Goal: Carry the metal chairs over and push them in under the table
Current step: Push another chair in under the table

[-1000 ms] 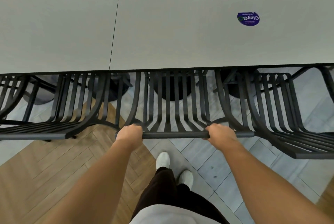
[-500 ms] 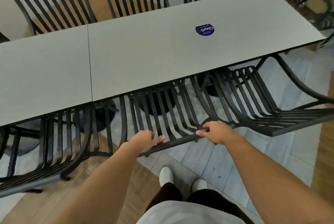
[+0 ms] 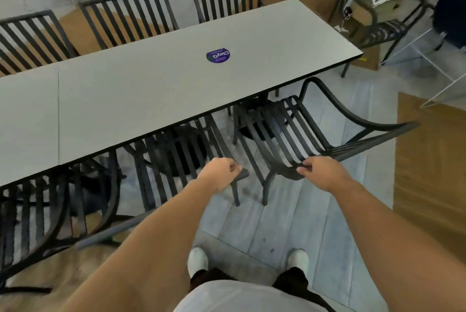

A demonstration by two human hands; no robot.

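The worktop (image 3: 151,89) hides the seats of our pushed-in chairs (image 3: 176,160). The leftmost chair (image 3: 30,223) runs off the picture's edge, blurred. We cannot read the sticker (image 3: 218,55) fully.

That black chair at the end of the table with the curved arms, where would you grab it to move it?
Probably by the top rail of the armchair, coming from behind its back. Its seat already sits partly under the table, so only the slatted back faces outward. The right hand touches that rail's near end.

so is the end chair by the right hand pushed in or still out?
Partly in: the end chair has its seat front under the table, backrest well clear.
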